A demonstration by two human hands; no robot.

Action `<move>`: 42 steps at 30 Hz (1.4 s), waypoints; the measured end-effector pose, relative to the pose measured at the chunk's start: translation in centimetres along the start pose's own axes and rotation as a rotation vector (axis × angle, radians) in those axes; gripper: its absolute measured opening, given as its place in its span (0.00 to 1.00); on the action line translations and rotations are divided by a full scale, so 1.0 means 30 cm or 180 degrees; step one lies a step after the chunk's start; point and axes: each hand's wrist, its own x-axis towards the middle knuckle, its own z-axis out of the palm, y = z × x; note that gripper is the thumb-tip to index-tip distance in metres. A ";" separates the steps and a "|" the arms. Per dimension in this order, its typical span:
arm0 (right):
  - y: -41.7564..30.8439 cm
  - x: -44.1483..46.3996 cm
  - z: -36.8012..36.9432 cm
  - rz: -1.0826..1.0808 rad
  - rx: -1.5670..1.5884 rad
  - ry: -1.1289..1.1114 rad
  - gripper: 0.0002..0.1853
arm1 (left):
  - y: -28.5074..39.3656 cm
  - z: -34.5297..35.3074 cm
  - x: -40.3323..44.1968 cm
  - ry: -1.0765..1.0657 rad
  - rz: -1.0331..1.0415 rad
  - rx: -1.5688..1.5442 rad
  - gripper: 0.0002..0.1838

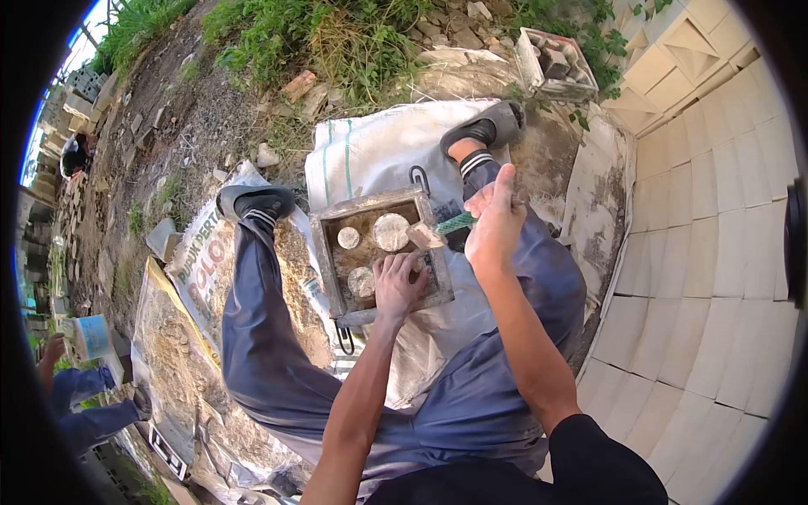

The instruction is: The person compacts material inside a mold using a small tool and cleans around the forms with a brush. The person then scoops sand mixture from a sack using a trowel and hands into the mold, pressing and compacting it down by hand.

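A square, dirt-caked mold box [318, 261] with dark wire handles lies between my legs. Several round pale pieces show inside it, among them a large disc [391, 232], a small one [348, 237] and another [362, 282] beside my fingers. My left hand [401, 284] rests palm down in the near right corner, fingers apart and bent; what lies under it is mostly hidden. My right hand [495, 223] is closed around a green-handled tool [454, 223], thumb up. The tool's flat, pale end, like a brush or scraper, points at the box beside the large disc.
White woven sacks [358, 156] lie under the box. A crate of rubble [555, 66] stands at the far right, near stacked pale tiles [682, 252]. Weeds [337, 42] grow ahead. At left, another person's hand is by a bucket [88, 337]; someone else crouches farther back.
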 end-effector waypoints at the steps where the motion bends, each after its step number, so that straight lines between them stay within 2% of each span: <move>1: 0.026 -0.006 -0.019 0.0087 -0.0082 0.0010 0.29 | 0.005 -0.001 -0.003 0.0033 -0.0017 0.0118 0.18; 10: 0.085 -0.038 -0.103 0.0137 -0.0492 -0.0268 0.28 | -0.009 0.031 -0.009 0.0307 -0.0089 0.0097 0.16; 12: 0.124 -0.034 -0.117 -0.0297 -0.1149 -0.0645 0.28 | -0.001 0.015 0.000 0.0216 -0.0172 0.0036 0.17; 13: 0.138 -0.020 -0.126 -0.0392 -0.1156 -0.0980 0.28 | -0.003 0.007 -0.005 0.0233 -0.0064 0.0109 0.19; 14: 0.157 -0.010 -0.138 -0.0408 -0.1139 -0.0991 0.28 | -0.008 -0.003 -0.019 0.0252 -0.0049 0.0119 0.19; 16: 0.192 -0.010 -0.150 -0.0061 -0.1177 -0.1717 0.28 | -0.016 -0.038 -0.048 0.0206 0.0171 0.0503 0.22; 18: 0.284 -0.042 -0.148 -0.0492 -0.1323 -0.1638 0.28 | -0.026 -0.074 -0.062 0.0058 0.0104 0.0549 0.24; 20: 0.320 -0.063 -0.168 -0.0608 -0.1544 -0.1832 0.27 | -0.019 -0.089 -0.047 -0.0163 -0.0173 0.0351 0.25; 24: 0.302 -0.083 -0.162 -0.0609 -0.1439 -0.1859 0.25 | -0.026 -0.082 -0.039 -0.0268 -0.0193 0.0441 0.23; 26: 0.332 -0.110 -0.172 -0.0897 -0.1518 -0.1742 0.23 | -0.037 -0.083 -0.039 -0.0279 -0.0176 0.0428 0.22; 27: 0.322 -0.141 -0.138 -0.1270 -0.1636 -0.1909 0.22 | -0.032 -0.084 -0.040 -0.0286 -0.0126 0.0432 0.21; 28: 0.330 -0.171 -0.123 -0.1302 -0.1928 -0.1732 0.22 | -0.027 -0.081 -0.044 -0.0284 -0.0128 0.0393 0.21; 32: 0.317 -0.201 -0.102 -0.1283 -0.1935 -0.1603 0.21 | -0.013 -0.097 -0.033 -0.0325 -0.0046 0.0546 0.21; 34: 0.312 -0.182 -0.099 -0.1313 -0.1890 -0.1599 0.21 | -0.018 -0.096 -0.025 -0.0598 -0.0073 0.0713 0.21; 36: 0.309 -0.154 -0.119 -0.1333 -0.1901 -0.2020 0.22 | -0.024 -0.085 -0.024 -0.0648 -0.0103 0.0678 0.21; 37: 0.310 -0.131 -0.138 -0.1200 -0.1723 -0.1929 0.25 | -0.023 -0.076 -0.030 -0.0481 -0.0067 0.0585 0.22; 38: 0.311 -0.110 -0.160 -0.0602 -0.1457 -0.1532 0.26 | -0.025 -0.068 -0.032 -0.0298 -0.0028 0.0494 0.23; 40: 0.276 -0.062 -0.170 -0.0210 -0.0748 -0.1138 0.25 | -0.035 -0.067 -0.036 -0.0449 -0.0120 0.0565 0.24; 42: 0.330 -0.175 -0.146 -0.0910 -0.1264 -0.1258 0.25 | -0.039 -0.057 -0.035 -0.0461 -0.0031 0.0645 0.24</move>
